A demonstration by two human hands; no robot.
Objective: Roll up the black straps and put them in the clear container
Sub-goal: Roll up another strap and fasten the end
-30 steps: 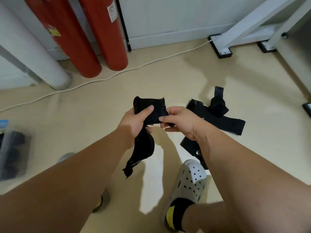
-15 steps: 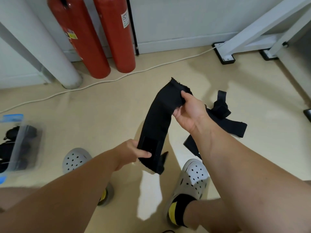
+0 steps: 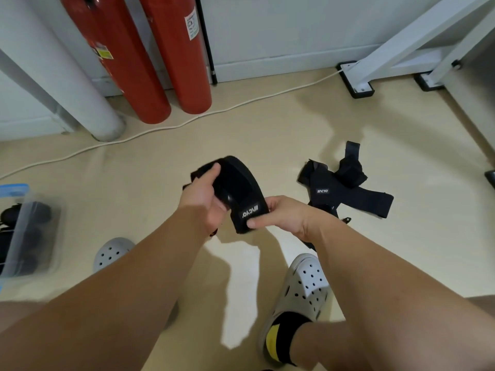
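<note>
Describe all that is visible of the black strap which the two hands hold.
The black strap is a wide band, apparently soft fabric, with a white printed logo near one end. It is bent into an arch and held above the beige floor. The left hand grips the far end, thumb on top; the right hand pinches the logo end.

Wearing a pale grey right clog (image 3: 305, 285) with a rounded toe, round vent holes dotting the top and side. Wearing a matching left clog (image 3: 112, 254), showing only its perforated toe. Wearing a black ankle sock (image 3: 288, 326) in the right clog, carrying a yellow patch (image 3: 273, 342) along the side. Leaving both forearms bare.
</note>
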